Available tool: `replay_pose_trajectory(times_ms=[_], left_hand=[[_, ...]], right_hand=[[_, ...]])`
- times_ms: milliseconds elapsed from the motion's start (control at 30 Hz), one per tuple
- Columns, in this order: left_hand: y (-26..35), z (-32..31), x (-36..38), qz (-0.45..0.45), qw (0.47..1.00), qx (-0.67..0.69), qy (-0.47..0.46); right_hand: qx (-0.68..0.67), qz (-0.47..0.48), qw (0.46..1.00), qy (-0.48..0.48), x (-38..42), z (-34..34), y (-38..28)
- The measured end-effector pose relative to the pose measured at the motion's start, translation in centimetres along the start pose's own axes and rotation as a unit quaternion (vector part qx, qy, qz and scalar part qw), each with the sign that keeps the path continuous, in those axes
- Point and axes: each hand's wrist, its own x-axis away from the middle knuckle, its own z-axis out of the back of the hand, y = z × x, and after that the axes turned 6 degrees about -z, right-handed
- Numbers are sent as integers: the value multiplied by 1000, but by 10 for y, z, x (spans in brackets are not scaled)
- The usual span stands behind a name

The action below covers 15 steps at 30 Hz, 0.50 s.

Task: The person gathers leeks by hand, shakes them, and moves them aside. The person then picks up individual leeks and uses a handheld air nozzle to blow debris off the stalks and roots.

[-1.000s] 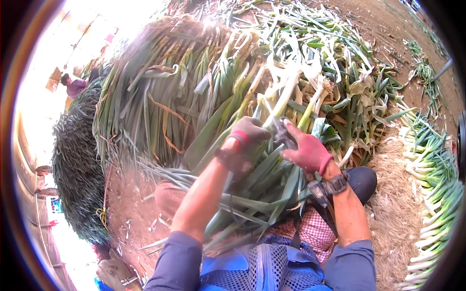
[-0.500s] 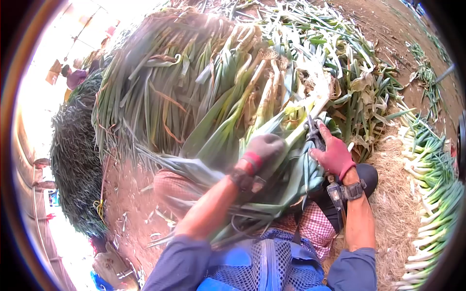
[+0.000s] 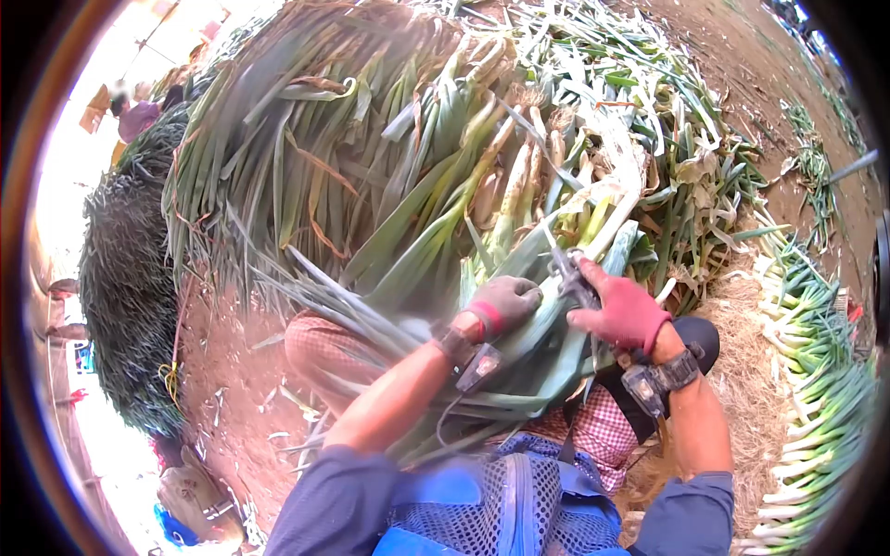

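Observation:
A leek lies over my lap, its pale stalk pointing away and its broad green leaves spreading back toward my knees. Gloved in grey with a red cuff, my left hand is closed around the leek's leaves, just left of the tool. My right hand, in a red glove, grips dark pruning shears whose pointed tip rests beside the stalk. The fingers of both hands are curled, and the leaves partly hide the left fingertips.
A large heap of untrimmed leeks rises in front of me. Leaf scraps pile up at its right. Trimmed leeks lie in a row along straw-like root litter. Another dark green stack stands left; a person is behind it.
My left hand, blurred before, has moved slightly right and down and is now steadier on the leaves. My right hand and the shears have shifted a little left and down.

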Motion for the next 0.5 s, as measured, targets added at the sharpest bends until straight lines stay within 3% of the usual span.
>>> replay_pose_trajectory(times_ms=[33,100,167,200,367,433,500], left_hand=[[-2,4,-1,6,1000,23,8],[-14,14,-5,27,991,125,33],[-29,24,-13,38,978,195,64],[-46,24,-22,13,974,205,91],[-48,66,-24,68,971,154,172],[-49,77,-32,53,982,65,170],[-42,84,-40,69,986,54,144]], right_hand=[[10,-32,999,21,-6,1,-1],[30,-2,999,12,-9,-4,-2],[17,35,997,-65,-11,-5,-17],[32,0,998,-56,-15,-2,-24],[22,35,997,-62,-22,2,-32],[72,-43,994,-76,-29,16,-46],[32,-47,997,-53,-48,18,-40]])
